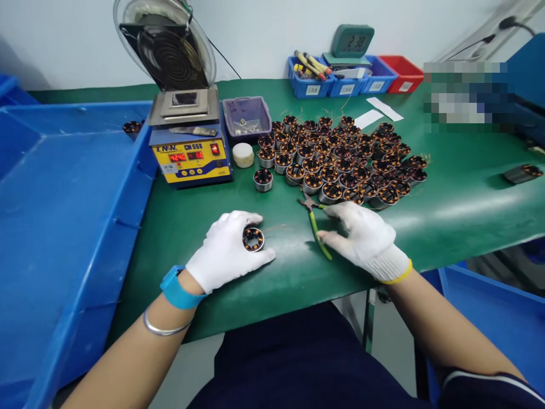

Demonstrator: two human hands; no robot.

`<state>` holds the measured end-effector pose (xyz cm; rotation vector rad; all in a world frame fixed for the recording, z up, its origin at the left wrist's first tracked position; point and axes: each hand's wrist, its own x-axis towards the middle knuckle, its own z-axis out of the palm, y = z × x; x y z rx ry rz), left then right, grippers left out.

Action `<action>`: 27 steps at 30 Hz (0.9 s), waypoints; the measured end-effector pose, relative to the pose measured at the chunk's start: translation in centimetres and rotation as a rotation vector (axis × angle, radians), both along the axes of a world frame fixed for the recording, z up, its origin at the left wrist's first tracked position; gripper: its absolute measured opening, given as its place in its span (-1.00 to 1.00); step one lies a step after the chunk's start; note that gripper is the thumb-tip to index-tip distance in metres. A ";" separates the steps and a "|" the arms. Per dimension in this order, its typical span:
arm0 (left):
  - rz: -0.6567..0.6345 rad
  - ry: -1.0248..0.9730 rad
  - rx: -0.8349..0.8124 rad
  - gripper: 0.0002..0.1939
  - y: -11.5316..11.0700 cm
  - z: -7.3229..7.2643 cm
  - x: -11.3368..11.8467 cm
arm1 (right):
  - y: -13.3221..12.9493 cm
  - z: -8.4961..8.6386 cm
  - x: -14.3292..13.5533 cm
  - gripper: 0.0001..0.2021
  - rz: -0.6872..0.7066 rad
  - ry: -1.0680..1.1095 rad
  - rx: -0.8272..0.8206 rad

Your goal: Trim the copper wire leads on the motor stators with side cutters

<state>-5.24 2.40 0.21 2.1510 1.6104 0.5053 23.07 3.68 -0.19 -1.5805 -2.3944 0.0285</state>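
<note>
My gloved left hand (232, 250) curls round a motor stator (254, 240), a metal ring with copper windings, standing on the green bench with its open end up. Thumb and index finger reach past its two sides, and thin wires run out to the right. My gloved right hand (361, 236) has its thumb and fingertips on the green-handled side cutters (317, 230), whose handles are spread. The cutters' jaws point to the far left, just in front of a large group of stators (330, 159). One single stator (263, 180) stands apart at the group's left.
At the back left stands a solder pot (193, 153) with a lit display. Beside it are a purple tray (247, 116) and a round white block (243, 154). Blue bins (313, 85) hold tools at the back. A large blue tray (76, 227) lies left; a stator (523, 173) lies far right.
</note>
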 end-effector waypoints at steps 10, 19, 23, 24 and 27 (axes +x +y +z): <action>0.069 -0.054 -0.053 -0.72 0.0 0.2 0.2 | -2.0 -0.1 -1.5 -0.08 -0.084 -0.172 -0.078; 0.083 0.018 -0.087 -0.84 -0.3 0.5 -0.1 | -0.9 2.3 0.0 -0.11 -0.081 -0.326 -0.209; 0.102 0.026 -0.059 -0.81 -0.3 0.4 -0.1 | -0.5 3.2 0.5 -0.15 -0.069 -0.356 -0.335; 0.110 0.021 -0.058 -0.82 -0.2 0.3 -0.2 | -0.7 3.2 0.6 -0.20 -0.068 -0.349 -0.344; 0.089 -0.049 -0.055 -0.84 0.0 0.0 -0.3 | -1.9 2.9 0.5 -0.38 -0.086 -0.362 -0.320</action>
